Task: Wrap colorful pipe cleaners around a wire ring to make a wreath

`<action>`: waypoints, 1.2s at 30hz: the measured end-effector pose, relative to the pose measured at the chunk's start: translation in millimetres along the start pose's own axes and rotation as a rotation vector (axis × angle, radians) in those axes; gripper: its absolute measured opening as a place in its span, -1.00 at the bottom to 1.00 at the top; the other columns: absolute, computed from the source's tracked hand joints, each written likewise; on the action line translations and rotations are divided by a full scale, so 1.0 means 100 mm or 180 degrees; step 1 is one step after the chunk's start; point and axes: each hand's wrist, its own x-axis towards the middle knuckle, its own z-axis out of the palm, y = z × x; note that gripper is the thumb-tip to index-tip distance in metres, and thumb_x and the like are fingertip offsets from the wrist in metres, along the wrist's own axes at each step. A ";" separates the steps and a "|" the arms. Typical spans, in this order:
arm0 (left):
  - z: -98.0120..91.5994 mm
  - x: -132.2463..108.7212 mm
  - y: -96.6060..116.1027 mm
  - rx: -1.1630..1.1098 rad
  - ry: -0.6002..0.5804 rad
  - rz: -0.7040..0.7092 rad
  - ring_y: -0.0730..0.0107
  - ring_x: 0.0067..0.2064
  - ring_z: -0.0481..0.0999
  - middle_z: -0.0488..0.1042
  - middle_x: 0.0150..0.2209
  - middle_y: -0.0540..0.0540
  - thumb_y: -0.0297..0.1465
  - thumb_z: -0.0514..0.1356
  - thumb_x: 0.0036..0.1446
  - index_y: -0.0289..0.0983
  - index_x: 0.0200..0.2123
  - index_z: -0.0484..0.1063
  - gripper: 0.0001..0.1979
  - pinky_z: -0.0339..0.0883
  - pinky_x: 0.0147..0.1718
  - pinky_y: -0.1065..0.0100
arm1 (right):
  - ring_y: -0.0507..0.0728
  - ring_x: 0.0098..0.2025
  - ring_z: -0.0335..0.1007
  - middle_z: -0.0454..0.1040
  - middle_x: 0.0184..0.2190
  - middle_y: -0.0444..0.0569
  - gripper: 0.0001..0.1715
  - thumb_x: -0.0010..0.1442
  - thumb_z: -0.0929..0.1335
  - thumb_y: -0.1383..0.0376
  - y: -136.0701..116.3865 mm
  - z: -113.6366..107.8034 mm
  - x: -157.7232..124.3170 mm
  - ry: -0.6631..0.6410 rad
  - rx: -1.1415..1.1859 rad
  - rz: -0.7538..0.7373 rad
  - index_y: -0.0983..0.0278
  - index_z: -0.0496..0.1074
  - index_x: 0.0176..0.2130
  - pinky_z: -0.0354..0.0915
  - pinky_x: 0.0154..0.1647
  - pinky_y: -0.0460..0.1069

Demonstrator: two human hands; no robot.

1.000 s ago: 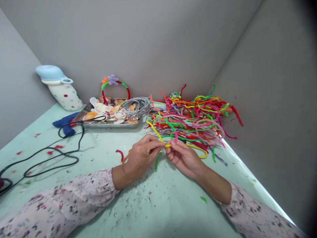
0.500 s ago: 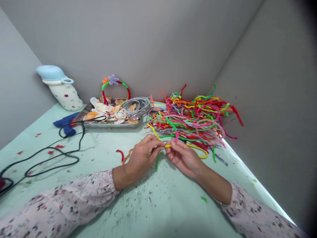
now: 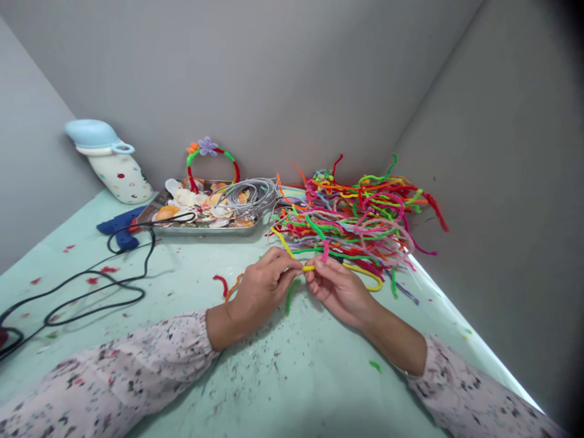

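Note:
My left hand pinches a yellow pipe cleaner between thumb and fingertips. On the other side of the short gap, my right hand grips the same yellow strand, its thumb on top and fingers curled below. A pink-and-green pipe cleaner strip rises just behind the right fingertips; whether it joins the yellow one is hidden. A yellow curved loop shows past the right hand, and a yellow end sticks up behind the left. A green piece lies below the fingers.
Behind the hands spreads a heap of coloured pipe cleaners. At back left, a metal tray holds shells and coiled grey wire; a flowered hoop stands there. A blue glue gun, its black cord and a bottle are left.
Both hands keep nearly the same pinch on the yellow pipe cleaner. The whole view has shifted very slightly; nothing else has visibly moved.

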 end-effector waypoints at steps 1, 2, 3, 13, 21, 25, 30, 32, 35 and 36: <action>0.00 0.00 0.01 0.0038 -0.0044 -0.0026 0.42 -0.25 0.47 0.45 -0.30 -0.08 -0.50 0.15 0.19 -0.25 -0.25 0.48 -0.88 0.39 -0.26 0.39 | -0.04 -0.52 0.32 0.48 -0.50 -0.10 -0.80 0.09 0.45 0.21 0.00 0.00 0.00 0.0002 -0.0011 -0.0005 0.30 0.47 -0.33 0.20 -0.53 -0.15; -0.01 0.00 0.02 0.0079 -0.0092 -0.0051 0.42 -0.26 0.47 0.45 -0.31 -0.08 -0.50 0.15 0.19 -0.26 -0.26 0.47 -0.89 0.39 -0.26 0.39 | -0.04 -0.52 0.32 0.48 -0.50 -0.10 -0.79 0.08 0.46 0.21 0.00 0.01 0.00 -0.0003 -0.0022 -0.0009 0.30 0.47 -0.33 0.20 -0.54 -0.15; -0.01 0.00 0.02 0.0117 -0.0135 -0.0075 0.41 -0.26 0.47 0.45 -0.31 -0.08 -0.50 0.14 0.20 -0.26 -0.26 0.47 -0.89 0.38 -0.27 0.38 | -0.04 -0.52 0.32 0.48 -0.50 -0.10 -0.79 0.08 0.46 0.21 0.00 0.01 0.00 -0.0006 -0.0031 -0.0012 0.30 0.47 -0.32 0.20 -0.54 -0.15; -0.03 0.00 0.05 0.0169 -0.0365 -0.0209 0.39 -0.25 0.45 0.43 -0.29 -0.10 -0.50 0.11 0.22 -0.29 -0.27 0.44 -0.89 0.35 -0.25 0.37 | -0.04 -0.51 0.33 0.48 -0.50 -0.09 -0.82 0.10 0.44 0.23 0.00 0.00 0.00 -0.0084 -0.0035 -0.0007 0.29 0.48 -0.31 0.21 -0.53 -0.16; -0.01 0.00 0.02 0.0096 -0.0158 -0.0146 0.41 -0.25 0.45 0.43 -0.29 -0.09 -0.49 0.14 0.21 -0.26 -0.24 0.47 -0.89 0.37 -0.25 0.38 | -0.04 -0.50 0.33 0.48 -0.50 -0.10 -0.81 0.10 0.44 0.21 0.01 0.01 0.00 -0.0032 -0.0037 -0.0077 0.28 0.47 -0.31 0.21 -0.53 -0.15; -0.02 0.00 0.02 0.0211 -0.0280 -0.0142 0.41 -0.25 0.46 0.44 -0.28 -0.09 -0.48 0.12 0.22 -0.27 -0.26 0.46 -0.89 0.37 -0.24 0.39 | -0.04 -0.50 0.34 0.49 -0.50 -0.11 -0.82 0.10 0.44 0.22 0.01 0.00 -0.01 -0.0049 -0.0097 -0.0119 0.27 0.47 -0.30 0.23 -0.53 -0.15; -0.03 0.01 0.05 0.0337 -0.0527 -0.0222 0.40 -0.25 0.45 0.43 -0.28 -0.09 -0.47 0.07 0.25 -0.28 -0.26 0.44 -0.86 0.36 -0.24 0.38 | -0.04 -0.52 0.35 0.49 -0.50 -0.10 -0.80 0.10 0.44 0.20 0.03 -0.01 -0.01 -0.0069 -0.0241 -0.0192 0.28 0.46 -0.30 0.22 -0.56 -0.17; -0.04 0.01 0.07 0.0374 -0.0583 -0.0238 0.40 -0.25 0.44 0.42 -0.29 -0.09 -0.47 0.06 0.26 -0.29 -0.27 0.44 -0.85 0.35 -0.25 0.38 | -0.04 -0.52 0.35 0.49 -0.50 -0.10 -0.80 0.11 0.43 0.20 0.03 -0.02 -0.01 -0.0084 -0.0284 -0.0236 0.28 0.46 -0.30 0.23 -0.56 -0.17; -0.03 0.01 0.06 0.0398 -0.0629 -0.0278 0.40 -0.26 0.44 0.42 -0.29 -0.09 -0.48 0.06 0.26 -0.30 -0.28 0.44 -0.85 0.34 -0.26 0.38 | -0.03 -0.52 0.35 0.49 -0.49 -0.10 -0.81 0.12 0.43 0.20 0.04 -0.02 0.00 -0.0084 -0.0350 -0.0301 0.28 0.45 -0.30 0.23 -0.55 -0.16; -0.03 0.01 0.06 0.0379 -0.0623 -0.0277 0.40 -0.26 0.44 0.42 -0.29 -0.09 -0.48 0.07 0.25 -0.30 -0.28 0.44 -0.85 0.34 -0.26 0.39 | -0.03 -0.52 0.35 0.49 -0.49 -0.10 -0.81 0.12 0.42 0.20 0.04 -0.02 0.00 -0.0073 -0.0369 -0.0322 0.28 0.45 -0.30 0.23 -0.55 -0.16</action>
